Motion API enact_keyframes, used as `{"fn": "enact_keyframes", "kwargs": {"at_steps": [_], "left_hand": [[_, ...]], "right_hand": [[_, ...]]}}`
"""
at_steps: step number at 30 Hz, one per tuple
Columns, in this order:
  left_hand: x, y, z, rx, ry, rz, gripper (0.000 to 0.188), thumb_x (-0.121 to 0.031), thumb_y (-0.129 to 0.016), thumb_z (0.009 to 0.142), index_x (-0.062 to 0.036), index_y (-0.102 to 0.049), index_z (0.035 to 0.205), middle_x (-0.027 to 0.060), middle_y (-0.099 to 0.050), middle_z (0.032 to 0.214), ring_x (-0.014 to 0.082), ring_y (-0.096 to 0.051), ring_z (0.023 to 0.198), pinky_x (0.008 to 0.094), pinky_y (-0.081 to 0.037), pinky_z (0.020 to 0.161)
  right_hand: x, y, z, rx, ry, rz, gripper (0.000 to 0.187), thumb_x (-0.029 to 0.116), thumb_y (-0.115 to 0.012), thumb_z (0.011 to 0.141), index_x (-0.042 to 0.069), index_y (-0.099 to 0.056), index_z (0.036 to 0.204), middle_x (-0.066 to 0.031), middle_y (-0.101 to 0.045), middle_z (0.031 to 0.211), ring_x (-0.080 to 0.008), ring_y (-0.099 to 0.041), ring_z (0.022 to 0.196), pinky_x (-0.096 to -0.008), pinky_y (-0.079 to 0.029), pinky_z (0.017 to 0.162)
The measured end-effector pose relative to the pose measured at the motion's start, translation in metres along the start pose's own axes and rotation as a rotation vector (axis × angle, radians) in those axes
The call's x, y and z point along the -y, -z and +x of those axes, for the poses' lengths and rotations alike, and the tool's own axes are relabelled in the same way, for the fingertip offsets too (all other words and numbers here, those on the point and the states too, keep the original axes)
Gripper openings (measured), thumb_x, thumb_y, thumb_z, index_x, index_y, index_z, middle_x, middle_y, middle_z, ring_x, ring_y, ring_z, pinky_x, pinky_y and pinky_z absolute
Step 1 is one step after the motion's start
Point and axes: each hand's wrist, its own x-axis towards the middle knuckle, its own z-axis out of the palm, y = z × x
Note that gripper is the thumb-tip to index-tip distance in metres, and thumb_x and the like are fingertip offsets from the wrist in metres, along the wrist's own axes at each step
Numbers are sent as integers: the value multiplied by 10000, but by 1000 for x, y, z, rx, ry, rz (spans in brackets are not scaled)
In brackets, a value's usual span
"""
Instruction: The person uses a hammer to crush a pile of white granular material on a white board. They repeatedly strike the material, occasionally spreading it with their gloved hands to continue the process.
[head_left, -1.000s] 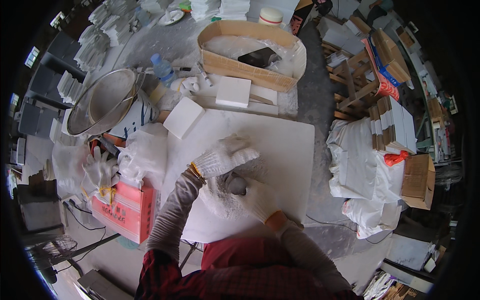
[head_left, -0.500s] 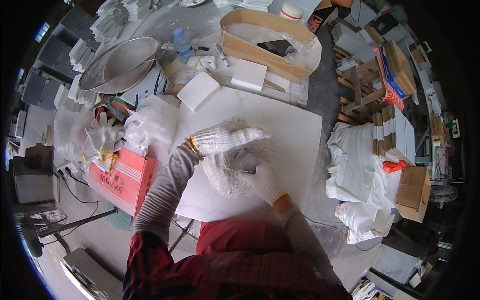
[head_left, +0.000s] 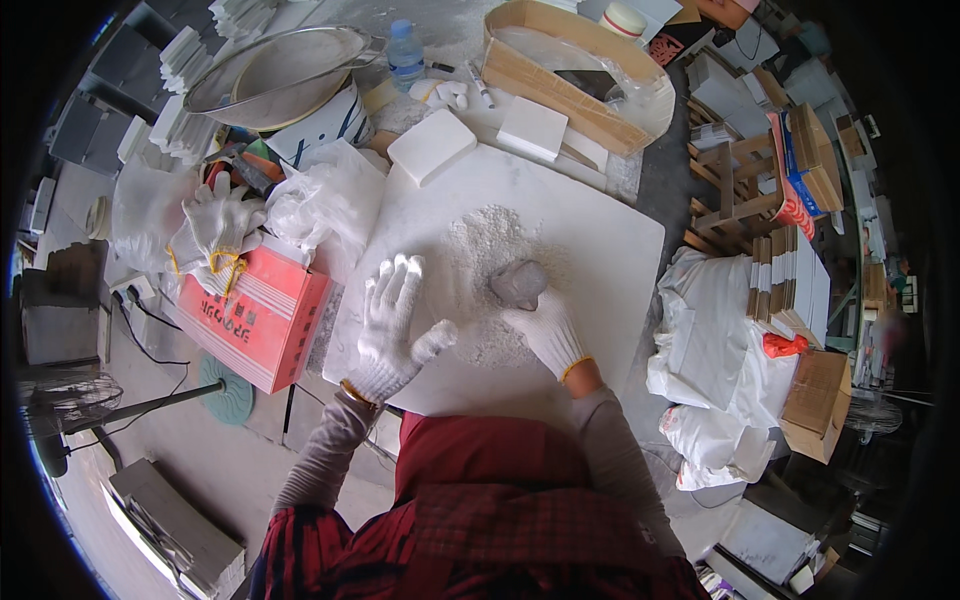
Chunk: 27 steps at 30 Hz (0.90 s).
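Observation:
Both of my hands wear white knitted gloves. My left hand is held over the left part of a white slab, its fingers spread and nothing in it. A heap of white powder, loose and crumbly, lies around the middle of the slab. At the heap's right side my right hand grips a grey rounded lump that looks like a stone. Its underside and part of my fingers are hidden. Beyond the heap, a white square block rests at the slab's far edge, with a second white block nearby.
On the left are a red carton, spare gloves and plastic bags. A sieve sits over a bucket at the far left, beside a water bottle. A cardboard tray stands far off; white sacks lie right.
My left hand has drawn back from above the powder to the left and nearer me, opening its fingers. The powder is more spread out. My right hand still holds the grey lump, slightly shifted.

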Motion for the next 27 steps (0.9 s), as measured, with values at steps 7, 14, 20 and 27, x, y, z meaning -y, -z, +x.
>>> {"fn": "enact_keyframes", "kwargs": {"at_steps": [7, 14, 20, 27], "left_hand": [[-53, -70, -6, -247, 235, -40, 832, -434, -613, 978, 48, -306, 1584, 314, -314, 1620, 493, -256, 1525, 633, -144, 1236], [-58, -72, 28, -264, 91, -298, 770, -411, -601, 1009, 40, -342, 1577, 315, -354, 1602, 499, -243, 1537, 617, -141, 1244], [-57, -30, -6, -75, -148, -49, 857, -536, -726, 857, 20, -451, 1448, 284, -442, 1475, 489, -404, 1389, 648, -294, 1140], [-61, -44, -6, 170, -461, 215, 910, -632, -790, 714, -154, -484, 1425, 165, -451, 1484, 390, -440, 1376, 592, -395, 1118]], "right_hand": [[52, 25, -14, 78, -324, 194, 300, 228, -783, 889, -14, -691, 1042, -108, -727, 904, -199, -687, 766, -355, -542, 655], [19, 7, -7, 33, -32, -31, 370, 298, -763, 912, -30, -690, 1064, -57, -648, 755, -131, -609, 585, -291, -492, 539], [51, 54, -36, 32, -233, 125, 242, 187, -782, 898, -11, -690, 1002, -39, -655, 765, -95, -575, 604, -275, -462, 524], [65, 66, -67, -151, -352, 487, 124, 90, -763, 917, 7, -695, 979, -37, -664, 783, -96, -616, 645, -233, -445, 511]]}}
